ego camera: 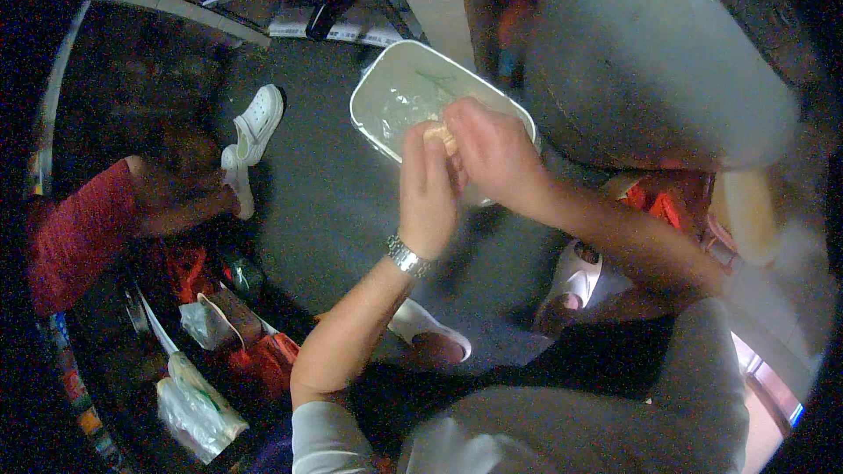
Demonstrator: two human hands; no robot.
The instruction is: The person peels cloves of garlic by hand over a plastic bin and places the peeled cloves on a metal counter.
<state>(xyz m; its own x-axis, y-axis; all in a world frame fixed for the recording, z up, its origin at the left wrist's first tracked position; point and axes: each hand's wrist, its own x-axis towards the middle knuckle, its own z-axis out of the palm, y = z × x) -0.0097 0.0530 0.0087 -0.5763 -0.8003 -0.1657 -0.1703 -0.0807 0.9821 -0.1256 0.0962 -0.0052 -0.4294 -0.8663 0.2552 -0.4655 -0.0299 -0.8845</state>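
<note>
My left hand (431,178), with a metal-link wristwatch (407,257) on the wrist, holds a small pale tan piece (440,135), perhaps a peeled fruit or a vegetable; its kind cannot be told. My right hand (490,145) is curled against the same piece from the right, its fingertips at the piece and partly hidden. Both hands are over the near rim of a white plastic bin (369,76). Inside the bin lie clear crumpled plastic film (398,108) and a thin green stalk or mark.
Another person's leg in red shorts (85,237) and white clogs (260,115) is at the left. Plastic-wrapped packages (201,408) and red bags (267,362) lie lower left. A large pale rounded surface (652,59) fills the upper right. My shoes are on the dark floor (316,210).
</note>
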